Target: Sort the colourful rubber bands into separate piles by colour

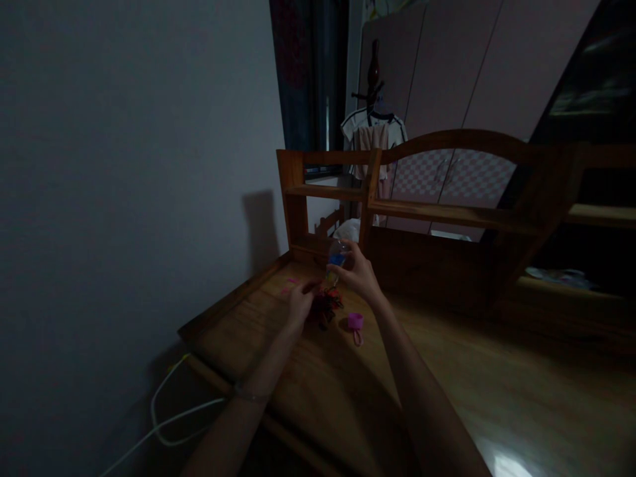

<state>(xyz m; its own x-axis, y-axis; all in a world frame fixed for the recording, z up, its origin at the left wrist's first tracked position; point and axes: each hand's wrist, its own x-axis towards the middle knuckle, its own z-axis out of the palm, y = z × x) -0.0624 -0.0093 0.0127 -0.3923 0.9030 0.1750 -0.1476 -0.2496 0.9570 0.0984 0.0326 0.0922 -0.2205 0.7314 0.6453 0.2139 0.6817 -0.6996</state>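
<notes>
In the head view, my right hand [358, 273] grips a small clear plastic bottle [336, 253] with blue on it. The bottle is held above the desk, its lower end close to a dark red and green bunch that looks like artificial flowers [325, 307]. My left hand [301, 302] is at the left side of this bunch, with its fingers drawn together. Dim light hides what those fingers pinch. Right of the bunch, a bright pink cup-shaped cap [355, 322] with a loop lies on the wooden desk [318, 377].
Small pink pieces [289, 285] lie behind my left hand. A wooden shelf unit [447, 213] rises along the desk's back. To the left stands a plain wall [149, 165]. A white cable [169, 424] hangs past the desk's left edge. Clothes [372, 136] hang beyond the shelves.
</notes>
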